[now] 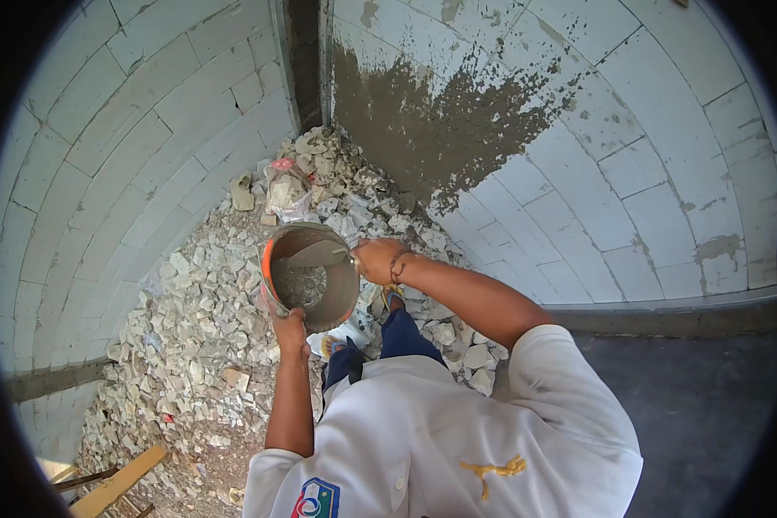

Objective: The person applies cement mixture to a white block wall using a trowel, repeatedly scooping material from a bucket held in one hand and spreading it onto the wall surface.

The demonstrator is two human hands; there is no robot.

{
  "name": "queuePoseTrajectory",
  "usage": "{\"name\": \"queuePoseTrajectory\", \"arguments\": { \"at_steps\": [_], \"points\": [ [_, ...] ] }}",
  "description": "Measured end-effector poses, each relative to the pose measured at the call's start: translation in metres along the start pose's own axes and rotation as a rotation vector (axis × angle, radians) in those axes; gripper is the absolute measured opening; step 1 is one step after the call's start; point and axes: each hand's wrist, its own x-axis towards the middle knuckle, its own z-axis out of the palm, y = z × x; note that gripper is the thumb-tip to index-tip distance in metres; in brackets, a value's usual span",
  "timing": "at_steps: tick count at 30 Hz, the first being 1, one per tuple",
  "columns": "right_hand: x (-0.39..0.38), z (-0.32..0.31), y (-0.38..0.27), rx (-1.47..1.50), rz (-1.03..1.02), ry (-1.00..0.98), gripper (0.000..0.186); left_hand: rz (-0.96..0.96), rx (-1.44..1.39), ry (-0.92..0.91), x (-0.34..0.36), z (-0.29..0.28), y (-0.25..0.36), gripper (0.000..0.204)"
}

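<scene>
An orange bucket (335, 295), coated grey with mortar, is held out above the rubble, with some wet mortar low inside it. My left hand (288, 326) grips its lower near side. My right hand (374, 259) is closed on the handle of a trowel (311, 254), whose blade lies inside the bucket near the far rim. My feet in sandals show below, among the broken pieces.
Broken white rubble (190, 319) with a crumpled bag (285, 190) fills the corner between two block walls (147, 147). The right wall carries a wet mortar patch (423, 121). Wooden planks (116, 483) lie bottom left; a dark grey floor (682, 388) lies right.
</scene>
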Motion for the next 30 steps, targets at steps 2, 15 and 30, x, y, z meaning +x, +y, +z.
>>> {"name": "queuePoseTrajectory", "arguments": {
  "at_steps": [2,15,30],
  "points": [
    [0.013,0.06,-0.023,-0.002,0.069,0.062,0.028,0.034,0.12,-0.036,-0.02,0.008,0.016,0.081],
    [-0.016,0.064,-0.051,-0.026,0.172,-0.144,0.027,0.386,0.824,-0.189,-0.06,0.007,0.047,0.092],
    [-0.022,0.021,0.005,0.181,0.061,-0.029,0.033,0.116,0.039,-0.031,-0.03,0.057,0.026,0.06]
  ]
}}
